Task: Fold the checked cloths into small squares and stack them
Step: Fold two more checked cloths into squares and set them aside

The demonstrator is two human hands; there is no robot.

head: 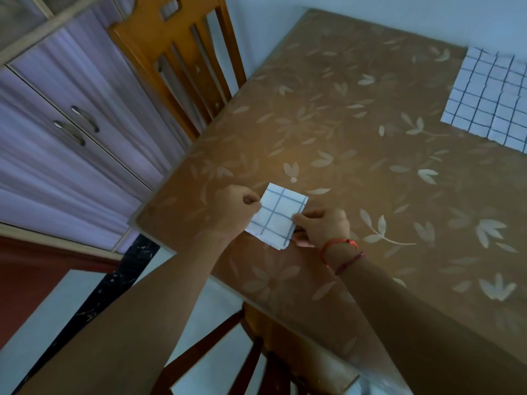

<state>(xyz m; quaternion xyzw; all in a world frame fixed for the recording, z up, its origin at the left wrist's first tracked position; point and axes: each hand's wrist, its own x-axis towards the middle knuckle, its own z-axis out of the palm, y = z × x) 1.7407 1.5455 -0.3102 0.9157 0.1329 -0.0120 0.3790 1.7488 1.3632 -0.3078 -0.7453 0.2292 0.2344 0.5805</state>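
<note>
Two hands grip one folded checked cloth (278, 216) above the worktop (356, 143) near edge: left hand (235, 208) pinches its left side, right hand (323, 226) its right. Unfolded cloths (492, 98) lie far right.

Two white blue-checked cloths are showing: folded square (281, 216) at six o'clock, flat sheet (490, 101) at two. Two wooden chairs are standing — orange chair (182, 67) at eleven, dark chair (208, 342) at seven.
</note>
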